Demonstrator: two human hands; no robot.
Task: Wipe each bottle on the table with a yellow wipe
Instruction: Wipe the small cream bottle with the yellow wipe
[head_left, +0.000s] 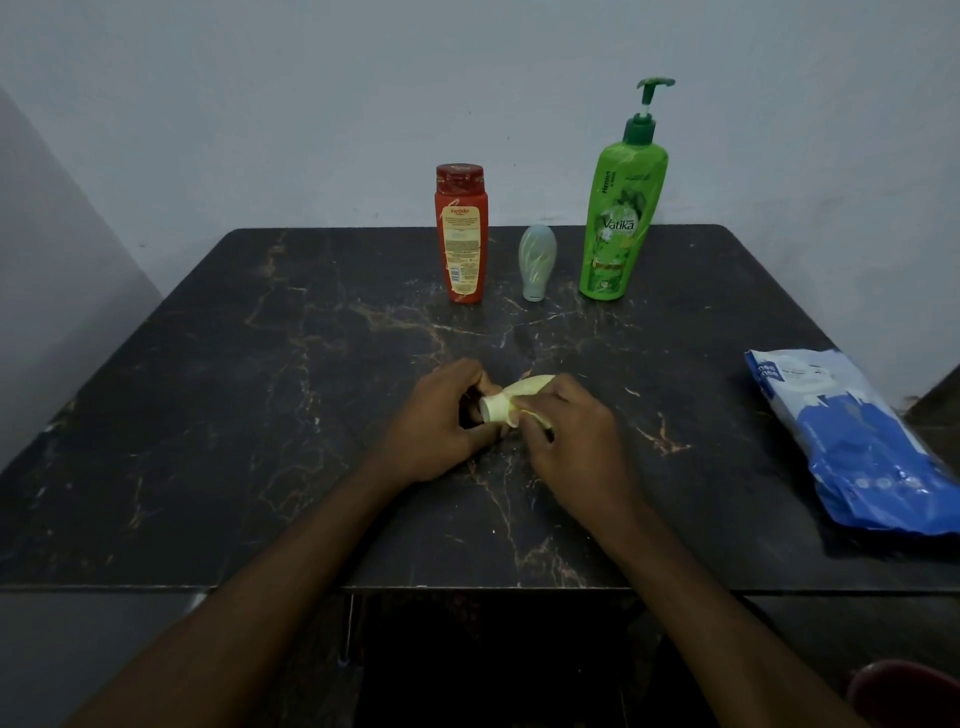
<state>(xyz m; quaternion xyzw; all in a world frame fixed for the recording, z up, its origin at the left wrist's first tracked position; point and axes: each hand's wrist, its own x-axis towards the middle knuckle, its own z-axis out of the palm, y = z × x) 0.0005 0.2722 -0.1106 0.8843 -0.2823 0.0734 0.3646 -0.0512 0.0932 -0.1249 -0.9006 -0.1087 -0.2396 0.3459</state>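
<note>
Step in hand: wiping one small bottle, centre of frame, low over the tabletop (208, 415).

- Small cream bottle (492, 409) lies sideways, cap end pointing frame-left.
- Left hand (441, 415) grips it at the cap/neck end, fingers curled round it.
- Right hand (571, 434) pinches the yellow wipe (530, 387) against the bottle body, fingers curled over it. The wipe hides most of the body, so I can't tell how much is covered.

Three more stand in a row, upper centre of frame: red bottle (461, 234), pale blue-green bottle (536, 262) standing on its cap, green pump bottle (618, 218). They are apart from each other and well apart from the hands. Can't tell if any is wiped already.

A blue-and-white wipes pack (852, 441) lies on the tabletop at the right edge of frame.

My read: one of four in progress. Next move probably calls for rotating the bottle in the left hand so the wipe reaches all round, cap included, then setting it down and reaching to the back row. The inverted bottle has a narrow base and will likely tip easily. Hold the pump bottle by the body, not the pump head.
</note>
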